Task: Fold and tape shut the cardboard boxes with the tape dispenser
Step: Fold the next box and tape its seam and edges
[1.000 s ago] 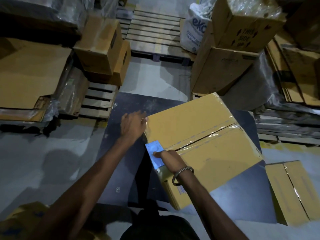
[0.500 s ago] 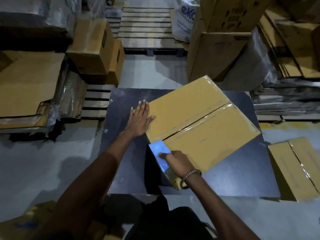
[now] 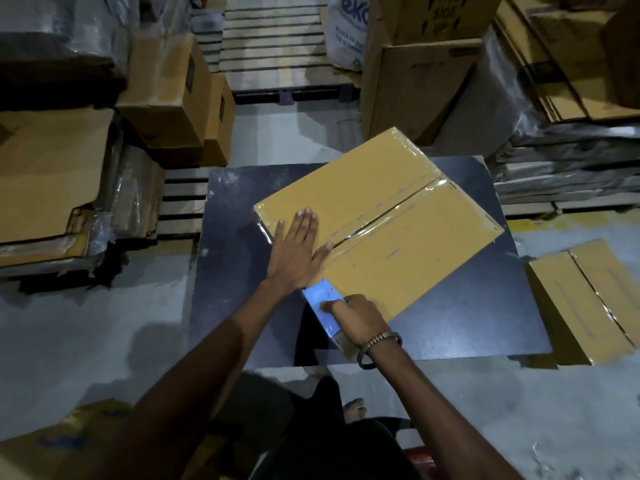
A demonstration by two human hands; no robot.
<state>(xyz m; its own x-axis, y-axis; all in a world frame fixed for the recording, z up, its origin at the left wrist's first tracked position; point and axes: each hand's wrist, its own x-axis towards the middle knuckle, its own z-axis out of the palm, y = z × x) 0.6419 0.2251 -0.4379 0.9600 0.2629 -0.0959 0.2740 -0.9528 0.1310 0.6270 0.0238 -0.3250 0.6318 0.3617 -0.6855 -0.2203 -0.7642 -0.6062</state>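
A yellow-brown cardboard box (image 3: pixel 408 237) lies on a dark board (image 3: pixel 485 317), its flaps folded down and shiny clear tape running along the middle seam. My left hand (image 3: pixel 298 251) presses flat with straight fingers on the box top near its left corner. My right hand (image 3: pixel 356 318) grips the blue tape dispenser (image 3: pixel 323 304) at the near end of the box, by the box's lower corner. Its tape roll is mostly hidden under that hand.
A taped box (image 3: pixel 581 303) lies on the floor to the right. Stacked cartons (image 3: pixel 173 98) and flat cardboard (image 3: pixel 45 174) stand at the left, a wooden pallet (image 3: pixel 277 46) at the back, big cartons (image 3: pixel 419 81) and wrapped sheets at the right. My feet show below the board.
My left hand slid from the box's left edge onto the top, toward the seam. The right hand kept hold of the dispenser at the box's near end. The camera moved closer.
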